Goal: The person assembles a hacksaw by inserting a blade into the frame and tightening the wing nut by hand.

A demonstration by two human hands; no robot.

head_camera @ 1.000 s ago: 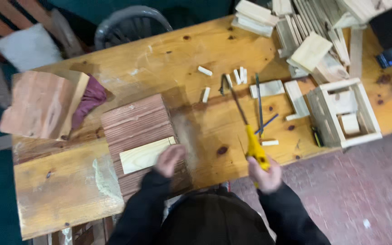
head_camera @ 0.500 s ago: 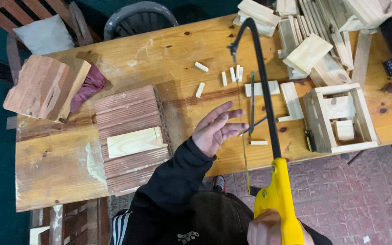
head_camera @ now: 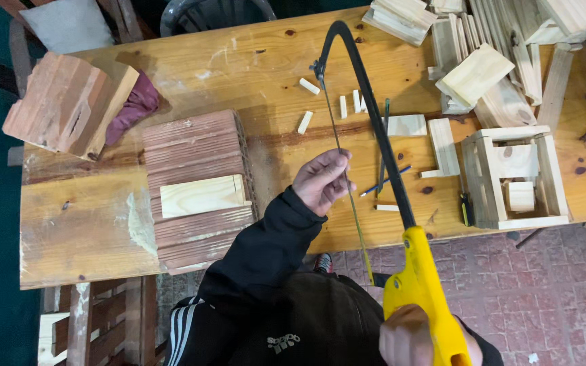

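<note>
My right hand point(head_camera: 408, 335) grips the yellow handle of a coping saw point(head_camera: 420, 298) at the bottom of the view. The saw's black frame point(head_camera: 367, 102) arches up over the wooden workbench point(head_camera: 252, 74). My left hand point(head_camera: 321, 179) pinches the thin saw blade point(head_camera: 342, 156) about halfway along its length. A pale wooden board point(head_camera: 201, 195) lies on a reddish grooved plank point(head_camera: 194, 179) to the left of my left hand. Several short wooden dowel pieces point(head_camera: 308, 86) lie on the bench behind the saw.
A small open wooden box frame point(head_camera: 513, 176) stands at the right. Stacked wood offcuts point(head_camera: 476, 71) fill the back right. A reddish wood block point(head_camera: 66, 102) and a maroon cloth point(head_camera: 137, 105) lie at the left. Pencils point(head_camera: 384, 183) rest near the blade. Red tiled floor point(head_camera: 551, 291) lies below.
The saw was lifted off the bench toward me a second ago. My left hand has since closed its spread fingers onto the blade, and the view has drawn closer.
</note>
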